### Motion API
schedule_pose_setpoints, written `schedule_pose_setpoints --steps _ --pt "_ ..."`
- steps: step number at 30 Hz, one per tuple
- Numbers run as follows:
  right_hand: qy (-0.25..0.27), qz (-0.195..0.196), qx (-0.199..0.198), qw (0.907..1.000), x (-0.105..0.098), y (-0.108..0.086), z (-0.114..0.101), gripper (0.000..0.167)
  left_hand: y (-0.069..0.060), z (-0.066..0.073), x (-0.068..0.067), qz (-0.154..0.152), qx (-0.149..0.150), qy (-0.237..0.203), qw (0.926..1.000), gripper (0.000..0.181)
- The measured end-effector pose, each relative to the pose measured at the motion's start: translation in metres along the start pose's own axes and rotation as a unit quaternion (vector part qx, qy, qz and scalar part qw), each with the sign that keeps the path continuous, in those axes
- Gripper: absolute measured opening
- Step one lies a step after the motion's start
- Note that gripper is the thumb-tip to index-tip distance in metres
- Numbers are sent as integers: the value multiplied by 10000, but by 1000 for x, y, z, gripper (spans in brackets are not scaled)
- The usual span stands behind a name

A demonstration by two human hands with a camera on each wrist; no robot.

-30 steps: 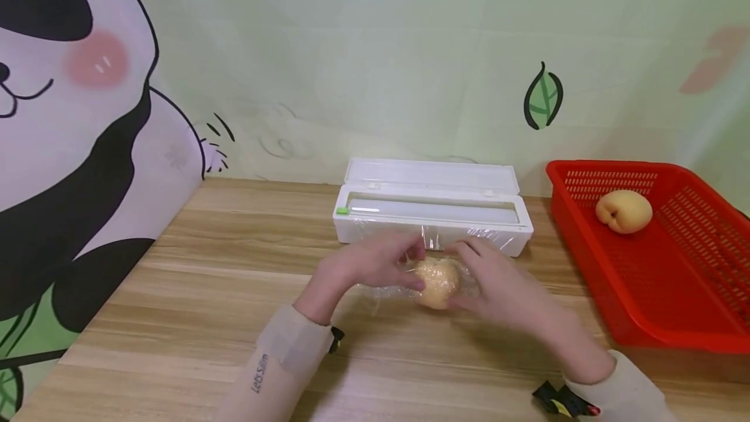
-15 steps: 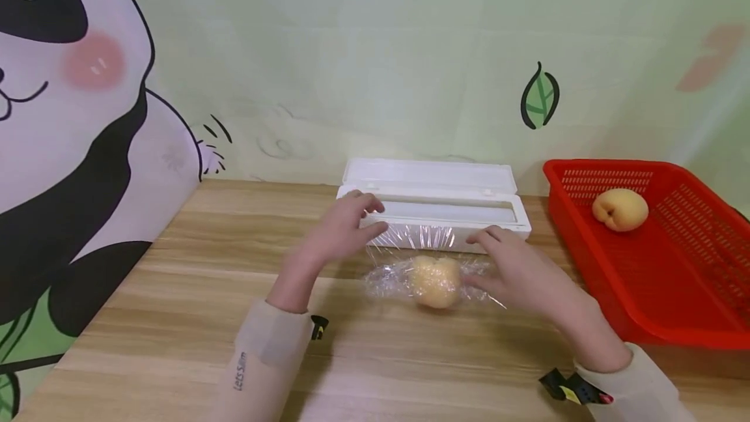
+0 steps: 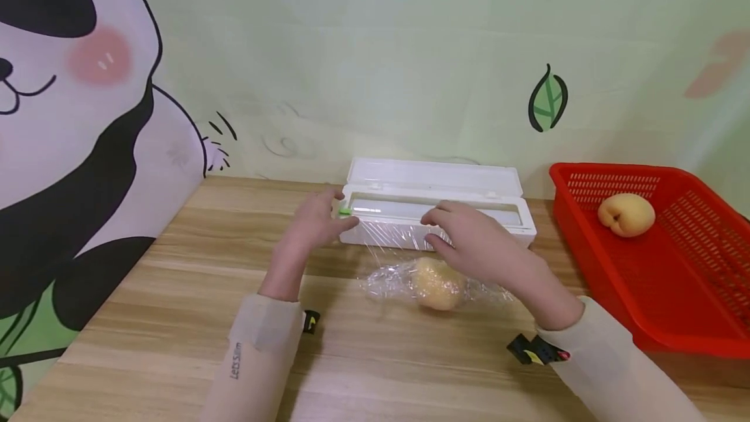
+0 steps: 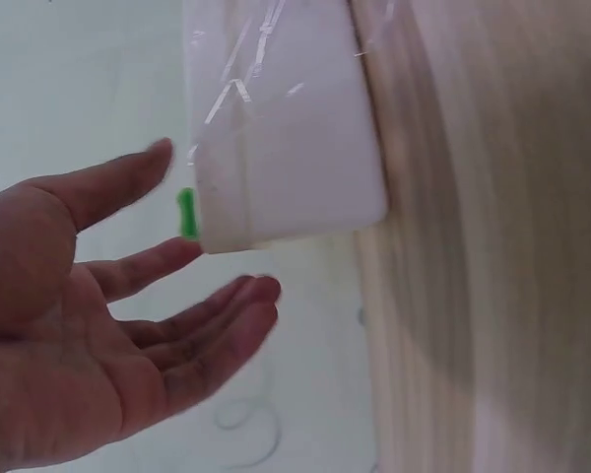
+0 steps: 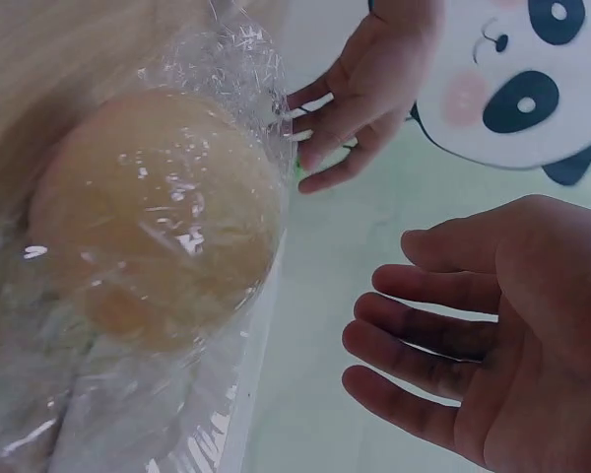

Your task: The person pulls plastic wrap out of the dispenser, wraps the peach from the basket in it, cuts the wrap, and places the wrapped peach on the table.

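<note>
A yellow peach point(image 3: 438, 284) lies on the table under clear cling film point(image 3: 388, 281), which is bunched at both sides and stretches back to a white cling film dispenser point(image 3: 381, 234). My left hand point(image 3: 310, 221) is at the dispenser's left end, near its green slider point(image 4: 187, 214), thumb and fingers spread with nothing held. Over the dispenser's front, behind the peach, hovers my right hand point(image 3: 483, 246). Its fingers are loosely bent and hold nothing in the right wrist view, where the wrapped peach fills the left side.
A red plastic basket point(image 3: 597, 279) stands at the right with another yellow peach point(image 3: 625, 215) inside. The dispenser's lid point(image 3: 433, 176) is raised at the back, close to the printed wall. All of this stands on a wood-grain table point(image 3: 375, 363).
Both hands have let go of the wrapped peach. My left hand has moved left and back to the dispenser's end; my right has shifted back and left over its front. The peach stays in place.
</note>
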State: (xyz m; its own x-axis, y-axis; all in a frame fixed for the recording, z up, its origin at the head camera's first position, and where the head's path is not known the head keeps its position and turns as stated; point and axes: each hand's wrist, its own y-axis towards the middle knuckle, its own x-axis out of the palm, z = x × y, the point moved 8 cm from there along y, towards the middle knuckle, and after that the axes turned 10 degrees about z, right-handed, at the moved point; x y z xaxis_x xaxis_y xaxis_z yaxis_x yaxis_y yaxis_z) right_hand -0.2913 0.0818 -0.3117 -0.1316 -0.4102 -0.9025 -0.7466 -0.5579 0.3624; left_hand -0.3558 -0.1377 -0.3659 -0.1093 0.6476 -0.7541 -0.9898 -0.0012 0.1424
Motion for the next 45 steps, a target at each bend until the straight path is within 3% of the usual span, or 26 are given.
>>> schedule_pose_setpoints --steps 7,18,30,35,40,45 --pt "-136 -606 -469 9970 18 34 -17 28 7 -11 8 -82 -186 -266 9994 62" --pt "-160 -1390 -778 9871 57 69 -34 40 10 -17 10 -51 -101 -435 9990 57" --pt "-813 -1733 -1010 9763 88 90 -52 69 11 -18 8 29 188 -438 9989 65" --pt "-1302 -1750 -1116 9695 96 93 -57 68 10 -17 8 -59 284 -541 9981 56" --pt "-1480 -1797 -1125 9660 99 95 -56 68 11 -17 8 -61 315 -597 9977 56" --pt "-1592 -1773 -1154 9643 98 96 -56 58 11 -18 7 -18 349 -551 9979 54"
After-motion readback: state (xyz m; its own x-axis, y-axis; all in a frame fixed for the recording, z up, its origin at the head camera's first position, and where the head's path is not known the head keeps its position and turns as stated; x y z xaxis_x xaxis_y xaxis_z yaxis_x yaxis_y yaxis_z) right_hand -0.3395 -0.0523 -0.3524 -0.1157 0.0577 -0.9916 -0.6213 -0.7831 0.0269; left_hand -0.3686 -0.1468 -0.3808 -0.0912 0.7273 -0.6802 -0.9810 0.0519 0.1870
